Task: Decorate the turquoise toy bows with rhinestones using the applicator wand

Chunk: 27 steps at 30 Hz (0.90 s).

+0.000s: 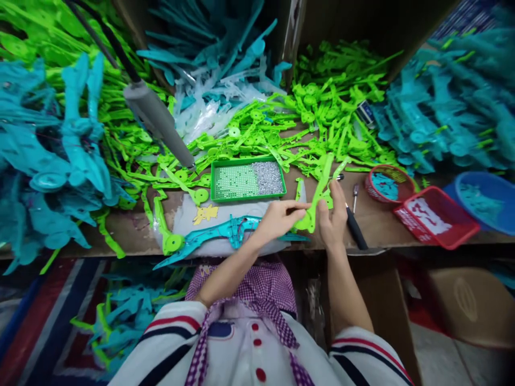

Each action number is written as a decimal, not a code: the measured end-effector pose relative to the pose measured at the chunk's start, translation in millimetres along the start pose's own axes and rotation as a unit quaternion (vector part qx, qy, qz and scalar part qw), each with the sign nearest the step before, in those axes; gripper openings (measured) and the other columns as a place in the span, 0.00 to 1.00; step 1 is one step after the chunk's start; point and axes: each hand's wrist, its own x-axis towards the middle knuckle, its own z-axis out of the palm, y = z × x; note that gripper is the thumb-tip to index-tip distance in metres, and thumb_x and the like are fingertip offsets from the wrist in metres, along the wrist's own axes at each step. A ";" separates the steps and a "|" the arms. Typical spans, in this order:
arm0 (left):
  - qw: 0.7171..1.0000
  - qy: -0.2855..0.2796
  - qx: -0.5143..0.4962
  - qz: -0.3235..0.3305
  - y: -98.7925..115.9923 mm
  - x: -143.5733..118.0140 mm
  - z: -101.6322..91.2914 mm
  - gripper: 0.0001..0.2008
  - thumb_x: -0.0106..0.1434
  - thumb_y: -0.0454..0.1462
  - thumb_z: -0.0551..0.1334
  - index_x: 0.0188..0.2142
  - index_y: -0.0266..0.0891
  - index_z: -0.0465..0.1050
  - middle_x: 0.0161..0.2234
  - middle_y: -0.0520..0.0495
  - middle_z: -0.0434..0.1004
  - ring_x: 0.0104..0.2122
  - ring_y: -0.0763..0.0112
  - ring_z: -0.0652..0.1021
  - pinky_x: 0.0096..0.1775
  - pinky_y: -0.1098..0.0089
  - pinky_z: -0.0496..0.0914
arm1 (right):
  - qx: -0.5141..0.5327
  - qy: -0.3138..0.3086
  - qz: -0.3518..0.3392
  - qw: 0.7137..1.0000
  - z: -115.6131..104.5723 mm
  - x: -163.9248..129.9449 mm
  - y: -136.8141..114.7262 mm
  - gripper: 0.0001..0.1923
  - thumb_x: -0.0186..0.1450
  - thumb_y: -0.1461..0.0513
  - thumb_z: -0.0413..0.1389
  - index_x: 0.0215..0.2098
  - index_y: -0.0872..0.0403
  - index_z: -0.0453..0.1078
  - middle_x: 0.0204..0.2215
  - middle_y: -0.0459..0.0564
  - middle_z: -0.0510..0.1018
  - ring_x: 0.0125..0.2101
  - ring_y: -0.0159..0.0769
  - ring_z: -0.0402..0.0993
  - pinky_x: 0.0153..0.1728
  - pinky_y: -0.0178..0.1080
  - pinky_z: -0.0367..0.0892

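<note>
Green plastic piece (pixel 317 201), long and flat, sits between our hands at the counter (pixel 378 225) front edge. Head view: our left hand (pixel 277 220) pinches its lower end with thumb and fingertips; our right hand (pixel 333 220) rests half-curled against its right side, fingers touching it. Just left lies a teal part (pixel 225 231) on a pale mat (pixel 189 214). Behind, a green tray (pixel 248 180) holds small silver bits. A black-handled screwdriver (pixel 356 225) lies right of our right hand, near a red basket (pixel 436 217). Green and teal parts are heaped all around.
</note>
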 end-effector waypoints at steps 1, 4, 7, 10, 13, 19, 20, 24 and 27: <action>1.000 0.002 -0.001 -0.006 -4.4 8.4 6.9 0.14 0.64 0.35 0.63 0.47 0.39 0.83 0.38 0.45 0.86 0.33 0.67 0.80 0.40 0.64 0.76 | 0.007 -0.024 0.001 1.000 1.9 5.6 9.0 0.29 0.74 0.54 0.45 0.72 0.44 0.54 0.69 0.52 0.62 0.69 0.48 0.58 0.67 0.58 0.60; 0.999 0.006 -0.008 -0.040 -24.1 12.3 17.9 0.13 0.64 0.33 0.63 0.46 0.37 0.83 0.42 0.43 0.86 0.35 0.66 0.81 0.42 0.65 0.75 | 0.021 -0.092 -0.005 0.996 10.7 7.9 34.0 0.30 0.72 0.52 0.48 0.72 0.42 0.54 0.70 0.51 0.61 0.70 0.46 0.57 0.68 0.57 0.59; 0.997 -0.002 -0.010 -0.070 -40.6 5.5 20.5 0.14 0.64 0.32 0.62 0.47 0.37 0.83 0.44 0.42 0.86 0.36 0.64 0.82 0.42 0.64 0.75 | 0.022 -0.135 -0.004 0.991 20.3 4.2 51.0 0.31 0.72 0.53 0.47 0.72 0.44 0.53 0.72 0.50 0.55 0.71 0.43 0.53 0.69 0.56 0.57; 0.998 -0.003 0.012 -0.062 -45.8 2.8 19.7 0.14 0.66 0.34 0.61 0.49 0.39 0.82 0.45 0.44 0.85 0.38 0.64 0.82 0.44 0.63 0.76 | 0.017 -0.165 -0.007 0.986 27.0 8.4 60.6 0.28 0.72 0.54 0.45 0.69 0.46 0.60 0.70 0.51 0.60 0.70 0.41 0.56 0.69 0.56 0.56; 0.998 0.000 0.030 -0.057 -45.3 3.6 17.7 0.14 0.66 0.33 0.61 0.47 0.42 0.82 0.46 0.45 0.85 0.40 0.63 0.82 0.46 0.62 0.76 | 0.001 -0.201 -0.023 0.979 31.9 16.8 66.1 0.27 0.73 0.55 0.43 0.67 0.47 0.63 0.67 0.51 0.66 0.69 0.40 0.58 0.70 0.58 0.53; 0.997 0.009 0.071 -0.024 -46.4 5.9 16.0 0.14 0.68 0.33 0.58 0.48 0.42 0.81 0.49 0.45 0.84 0.47 0.62 0.82 0.54 0.60 0.73 | -0.013 -0.216 -0.025 0.976 40.9 24.3 70.1 0.26 0.73 0.54 0.43 0.66 0.48 0.64 0.66 0.50 0.68 0.68 0.39 0.62 0.70 0.57 0.52; 0.997 0.007 0.080 -0.021 -46.9 5.7 16.3 0.15 0.69 0.33 0.58 0.49 0.42 0.81 0.49 0.45 0.84 0.47 0.62 0.82 0.54 0.60 0.73 | -0.019 -0.217 -0.026 0.976 41.9 24.5 70.0 0.26 0.73 0.55 0.43 0.66 0.48 0.64 0.66 0.50 0.68 0.67 0.39 0.62 0.70 0.56 0.51; 0.990 0.001 0.139 0.001 -48.0 4.0 18.1 0.15 0.70 0.33 0.57 0.50 0.40 0.80 0.49 0.43 0.83 0.48 0.60 0.80 0.55 0.59 0.71 | -0.046 -0.223 -0.037 0.973 44.1 24.7 67.9 0.26 0.73 0.55 0.42 0.66 0.49 0.65 0.66 0.51 0.68 0.67 0.40 0.63 0.70 0.56 0.48; 0.983 -0.008 0.180 0.021 -48.6 3.1 18.7 0.15 0.70 0.33 0.57 0.51 0.40 0.79 0.48 0.43 0.83 0.48 0.60 0.79 0.55 0.58 0.70 | -0.057 -0.221 -0.041 0.973 44.4 24.5 66.3 0.26 0.73 0.55 0.42 0.66 0.48 0.65 0.66 0.51 0.68 0.67 0.40 0.63 0.70 0.56 0.48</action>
